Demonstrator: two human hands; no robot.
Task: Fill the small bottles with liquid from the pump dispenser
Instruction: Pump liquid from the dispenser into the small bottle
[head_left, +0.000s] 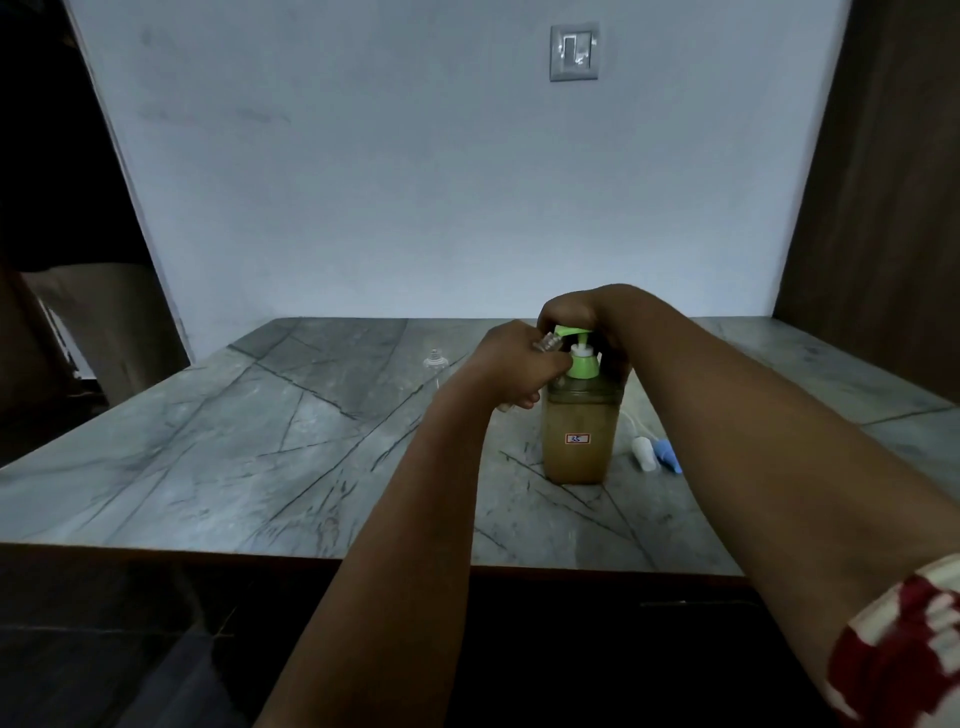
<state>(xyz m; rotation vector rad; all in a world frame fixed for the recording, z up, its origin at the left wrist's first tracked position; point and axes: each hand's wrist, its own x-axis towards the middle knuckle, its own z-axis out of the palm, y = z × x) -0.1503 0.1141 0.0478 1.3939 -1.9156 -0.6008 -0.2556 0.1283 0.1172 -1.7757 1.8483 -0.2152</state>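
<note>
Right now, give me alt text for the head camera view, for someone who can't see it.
A person's left hand holds a small clear bottle up to the spout of a green pump dispenser of amber liquid, while the right hand rests on the pump head. On the grey stone table stand another small bottle, uncapped, and white and blue caps.

Head view, forward and downward

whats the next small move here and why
Probably press the pump head down with the right hand, which already rests on it. The left hand holds a small clear bottle tilted with its mouth at the spout.
</note>
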